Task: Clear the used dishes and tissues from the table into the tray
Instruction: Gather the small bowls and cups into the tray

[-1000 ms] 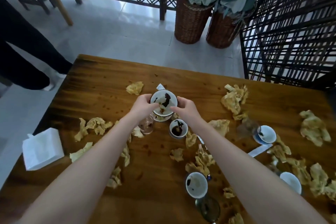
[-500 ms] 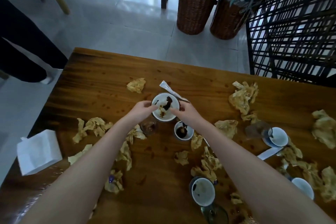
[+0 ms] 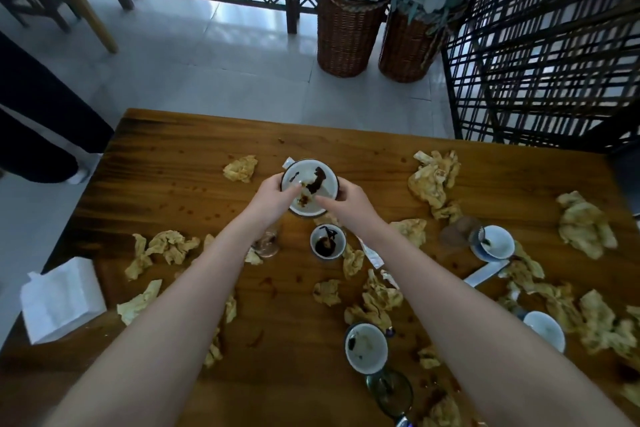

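A white bowl (image 3: 311, 177) smeared with dark sauce is held above the middle of the wooden table (image 3: 180, 170). My left hand (image 3: 273, 198) grips its left rim and my right hand (image 3: 349, 203) grips its right rim. Just below it stand a small cup (image 3: 328, 241) with dark liquid and a small glass (image 3: 266, 246), partly hidden by my left forearm. Further white bowls sit near the front (image 3: 366, 347) and at the right (image 3: 493, 242), (image 3: 544, 329). Several crumpled yellowish tissues (image 3: 431, 180) lie scattered over the table. No tray is in view.
A white tissue pack (image 3: 60, 302) sits on the table's left edge. A dark glass (image 3: 389, 392) stands near the front. Two wicker baskets (image 3: 346, 28) and a black lattice screen (image 3: 540, 55) stand beyond the table. A person's dark-clothed legs (image 3: 38, 121) are at the left.
Both hands have lifted the sauce-smeared bowl a little further from me, off the dish it rested on. The view has shifted slightly.
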